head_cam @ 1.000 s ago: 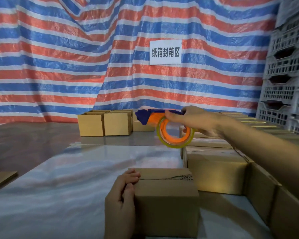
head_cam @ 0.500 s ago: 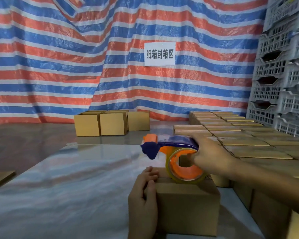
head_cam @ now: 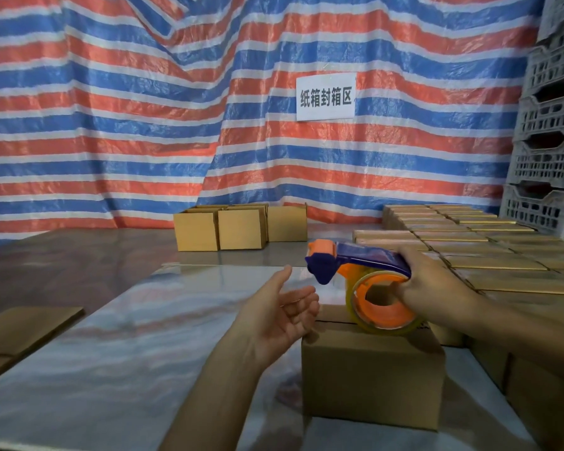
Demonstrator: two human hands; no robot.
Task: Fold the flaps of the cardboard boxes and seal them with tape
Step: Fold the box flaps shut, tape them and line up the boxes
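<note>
A closed cardboard box [head_cam: 372, 379] stands on the shiny table in front of me. My right hand [head_cam: 437, 288] grips the handle of a blue and orange tape dispenser [head_cam: 365, 281] whose clear tape roll rests on the box's top, near its far edge. My left hand [head_cam: 284, 317] hovers palm up, fingers relaxed, just left of the box and holds nothing. The dispenser's blue nose points left, above my left fingers.
Rows of sealed boxes [head_cam: 489, 258] fill the right side, with more along the near right edge. Three open boxes [head_cam: 238, 227] stand at the back centre. Flat cardboard [head_cam: 17, 333] lies at the left. Grey plastic crates [head_cam: 554, 141] are stacked at the far right.
My right hand brought the tape dispenser down from mid-air onto the box's top. My left hand let go of the box's left edge and lifted, opening palm up.
</note>
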